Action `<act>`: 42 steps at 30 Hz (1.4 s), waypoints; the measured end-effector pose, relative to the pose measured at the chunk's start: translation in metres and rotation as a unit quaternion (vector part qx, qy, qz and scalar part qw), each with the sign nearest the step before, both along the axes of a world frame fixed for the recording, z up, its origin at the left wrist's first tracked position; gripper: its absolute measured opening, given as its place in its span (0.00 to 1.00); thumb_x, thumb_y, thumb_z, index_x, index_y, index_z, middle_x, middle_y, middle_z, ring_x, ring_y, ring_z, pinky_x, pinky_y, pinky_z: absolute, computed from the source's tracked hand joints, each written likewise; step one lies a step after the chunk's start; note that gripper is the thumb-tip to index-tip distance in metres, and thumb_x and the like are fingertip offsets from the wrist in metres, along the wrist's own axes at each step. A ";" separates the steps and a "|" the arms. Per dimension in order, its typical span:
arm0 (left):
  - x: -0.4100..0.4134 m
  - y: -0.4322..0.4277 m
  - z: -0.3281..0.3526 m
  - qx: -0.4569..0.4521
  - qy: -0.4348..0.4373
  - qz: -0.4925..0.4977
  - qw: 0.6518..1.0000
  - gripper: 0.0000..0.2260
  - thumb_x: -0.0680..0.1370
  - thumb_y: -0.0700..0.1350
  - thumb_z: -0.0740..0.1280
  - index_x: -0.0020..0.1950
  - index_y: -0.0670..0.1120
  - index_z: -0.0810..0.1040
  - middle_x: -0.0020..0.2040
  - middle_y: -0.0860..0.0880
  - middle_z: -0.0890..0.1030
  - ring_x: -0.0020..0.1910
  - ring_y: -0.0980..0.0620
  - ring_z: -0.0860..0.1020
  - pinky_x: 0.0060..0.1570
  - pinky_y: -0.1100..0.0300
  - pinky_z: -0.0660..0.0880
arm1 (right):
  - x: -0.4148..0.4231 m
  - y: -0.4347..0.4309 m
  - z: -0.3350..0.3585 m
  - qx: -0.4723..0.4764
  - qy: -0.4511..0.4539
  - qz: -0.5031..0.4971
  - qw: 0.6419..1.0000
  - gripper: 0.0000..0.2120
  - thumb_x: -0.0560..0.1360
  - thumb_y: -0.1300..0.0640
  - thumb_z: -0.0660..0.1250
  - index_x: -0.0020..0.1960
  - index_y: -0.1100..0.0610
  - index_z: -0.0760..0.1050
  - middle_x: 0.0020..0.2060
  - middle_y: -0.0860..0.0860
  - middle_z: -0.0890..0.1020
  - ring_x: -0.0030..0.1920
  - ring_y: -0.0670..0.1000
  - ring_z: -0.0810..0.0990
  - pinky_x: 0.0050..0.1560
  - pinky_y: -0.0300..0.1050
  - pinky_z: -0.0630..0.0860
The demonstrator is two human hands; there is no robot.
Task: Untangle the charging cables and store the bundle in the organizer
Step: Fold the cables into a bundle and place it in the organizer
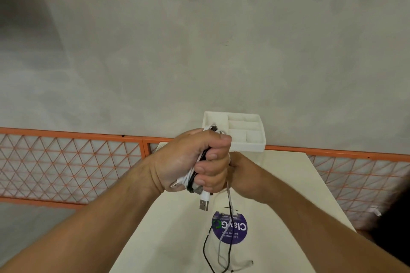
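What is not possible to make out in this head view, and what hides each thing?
1. Head view: fingers of the right hand, hidden behind the left hand; its grip cannot be told.
2. Middle of the cable bundle, enclosed in the left hand's fist.
3. Near-left corner of the organizer, covered by the left hand and bundle.
4. Small print on the purple sticker, too blurred and small to read.

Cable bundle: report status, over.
Left hand grips cable bundle, plugs hanging below. Right hand tucked behind it, grip hidden. Loose strands trail to table. Organizer beyond, nothing blocking.
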State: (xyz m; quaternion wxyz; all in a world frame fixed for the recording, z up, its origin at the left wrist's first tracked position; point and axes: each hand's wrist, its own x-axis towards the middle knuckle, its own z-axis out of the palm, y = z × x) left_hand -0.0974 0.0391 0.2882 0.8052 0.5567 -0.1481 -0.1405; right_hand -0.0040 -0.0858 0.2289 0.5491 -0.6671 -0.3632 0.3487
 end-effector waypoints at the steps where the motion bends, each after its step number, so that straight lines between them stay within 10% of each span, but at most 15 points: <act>1: -0.001 0.003 0.001 -0.010 -0.002 -0.012 1.000 0.14 0.73 0.45 0.66 0.28 0.47 0.69 0.20 0.52 0.67 0.19 0.55 0.66 0.27 0.64 0.65 | 0.001 -0.006 0.005 -0.039 -0.050 0.026 0.998 0.22 0.72 0.47 0.70 0.47 0.68 0.73 0.40 0.68 0.78 0.42 0.64 0.80 0.52 0.62 0.78; 10: 0.006 0.009 0.012 0.008 0.026 0.014 1.000 0.13 0.70 0.44 0.66 0.26 0.47 0.68 0.18 0.52 0.65 0.17 0.55 0.65 0.26 0.64 0.64 | 0.019 -0.014 0.014 0.004 -0.205 -0.076 0.976 0.22 0.69 0.46 0.75 0.61 0.47 0.75 0.58 0.45 0.81 0.63 0.44 0.76 0.67 0.56 0.70; 15: 0.006 0.001 0.008 0.034 0.036 0.010 0.999 0.13 0.71 0.45 0.62 0.26 0.47 0.67 0.18 0.52 0.65 0.16 0.54 0.64 0.25 0.64 0.65 | 0.007 0.000 0.013 0.114 -0.257 -0.146 0.948 0.14 0.72 0.57 0.71 0.54 0.43 0.74 0.48 0.45 0.82 0.54 0.46 0.80 0.59 0.52 0.76; 18: 0.006 0.001 0.008 0.018 0.033 -0.024 0.999 0.12 0.70 0.44 0.66 0.27 0.47 0.69 0.19 0.52 0.67 0.17 0.55 0.66 0.26 0.65 0.64 | -0.001 0.002 0.023 0.131 -0.123 -0.135 0.974 0.08 0.75 0.62 0.57 0.43 0.59 0.75 0.34 0.66 0.73 0.34 0.58 0.75 0.37 0.48 0.76; 23: 0.007 0.002 0.014 -0.023 -0.004 -0.061 0.998 0.12 0.72 0.47 0.67 0.29 0.47 0.71 0.20 0.53 0.67 0.19 0.55 0.68 0.27 0.62 0.62 | -0.002 -0.015 0.041 0.080 0.176 -0.023 0.981 0.12 0.66 0.65 0.56 0.26 0.55 0.64 0.20 0.49 0.59 0.19 0.47 0.56 0.27 0.40 0.57; 31: 0.014 -0.002 0.029 -0.043 -0.047 0.063 0.996 0.13 0.72 0.45 0.62 0.27 0.47 0.68 0.18 0.52 0.64 0.17 0.53 0.65 0.25 0.63 0.63 | -0.005 -0.007 0.029 0.107 0.206 -0.010 0.973 0.02 0.67 0.61 0.58 0.36 0.57 0.66 0.22 0.51 0.63 0.22 0.49 0.61 0.33 0.46 0.70; 42: 0.031 -0.010 0.029 0.065 -0.070 0.308 0.947 0.18 0.80 0.44 0.58 0.30 0.45 0.66 0.23 0.48 0.62 0.22 0.49 0.64 0.30 0.57 0.64 | -0.019 0.000 0.010 0.103 0.324 0.017 0.940 0.09 0.75 0.54 0.60 0.36 0.54 0.70 0.24 0.47 0.60 0.21 0.43 0.55 0.20 0.33 0.54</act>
